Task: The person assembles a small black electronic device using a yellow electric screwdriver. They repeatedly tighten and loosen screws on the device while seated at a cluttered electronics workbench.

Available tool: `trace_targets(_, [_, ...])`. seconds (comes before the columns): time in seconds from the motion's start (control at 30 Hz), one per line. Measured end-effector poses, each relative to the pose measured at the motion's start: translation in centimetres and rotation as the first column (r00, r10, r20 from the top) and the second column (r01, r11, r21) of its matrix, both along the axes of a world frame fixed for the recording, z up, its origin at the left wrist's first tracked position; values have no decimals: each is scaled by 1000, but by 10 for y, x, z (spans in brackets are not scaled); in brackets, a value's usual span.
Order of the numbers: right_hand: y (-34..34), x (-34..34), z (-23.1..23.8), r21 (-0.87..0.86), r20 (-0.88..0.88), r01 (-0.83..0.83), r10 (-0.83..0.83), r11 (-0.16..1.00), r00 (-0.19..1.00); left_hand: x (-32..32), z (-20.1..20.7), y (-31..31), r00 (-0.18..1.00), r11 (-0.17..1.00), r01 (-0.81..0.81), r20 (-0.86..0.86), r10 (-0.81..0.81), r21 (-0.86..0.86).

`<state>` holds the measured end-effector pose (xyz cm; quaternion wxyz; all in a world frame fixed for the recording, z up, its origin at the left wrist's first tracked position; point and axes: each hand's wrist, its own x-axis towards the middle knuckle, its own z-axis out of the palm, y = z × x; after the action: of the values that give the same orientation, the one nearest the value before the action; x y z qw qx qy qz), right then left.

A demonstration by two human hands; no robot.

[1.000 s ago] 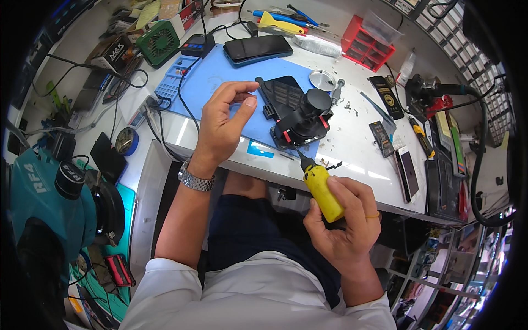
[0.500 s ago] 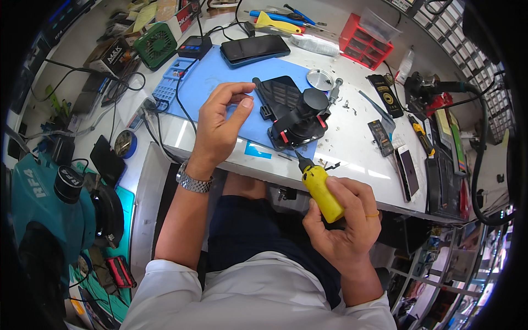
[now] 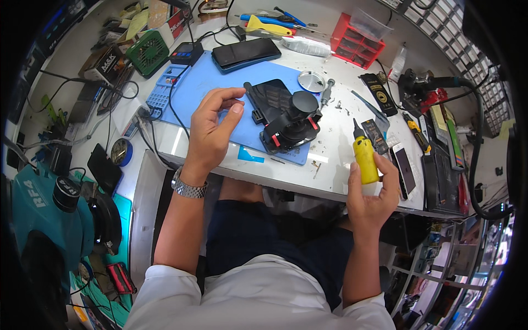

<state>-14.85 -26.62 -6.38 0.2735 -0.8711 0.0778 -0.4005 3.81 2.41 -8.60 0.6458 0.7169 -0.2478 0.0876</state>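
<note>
My right hand (image 3: pixel 372 199) grips a small yellow squeeze bottle (image 3: pixel 364 159) with a black pointed nozzle. The bottle stands nearly upright, nozzle up, over the right part of the bench. My left hand (image 3: pixel 210 129) hovers over the blue mat (image 3: pixel 198 82), fingers loosely curved and thumb apart, with nothing visible between them. Just right of its fingertips lies a dark phone (image 3: pixel 269 93), glossy face up. A black clamp tool with a round knob (image 3: pixel 303 104) and red parts sits over the phone's near end. The knob hides part of the phone.
A second dark phone (image 3: pixel 246 53) lies on the mat's far side. Right of the mat are a round metal tin (image 3: pixel 311 81), a grey-handled tool (image 3: pixel 328 92) and a white phone (image 3: pixel 403 169). A red drawer box (image 3: pixel 356 47) stands behind. A teal microscope (image 3: pixel 47 201) occupies the left.
My right hand has carried the yellow bottle right and away from the clamp tool, turning it more upright. My left hand stays nearly in place. The view has shifted slightly.
</note>
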Motion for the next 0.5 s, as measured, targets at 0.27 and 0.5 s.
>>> trace_targets(0.27, [-10, -10, -7, -98, 68, 64, -57, 993, 996, 2, -4, -2, 1000, 997, -4, -12, 3, -79])
trace_targets(0.5, [31, -88, -65, 110, 58, -246, 241, 963, 969, -29, -13, 6, 876, 912, -349, 270, 399, -213])
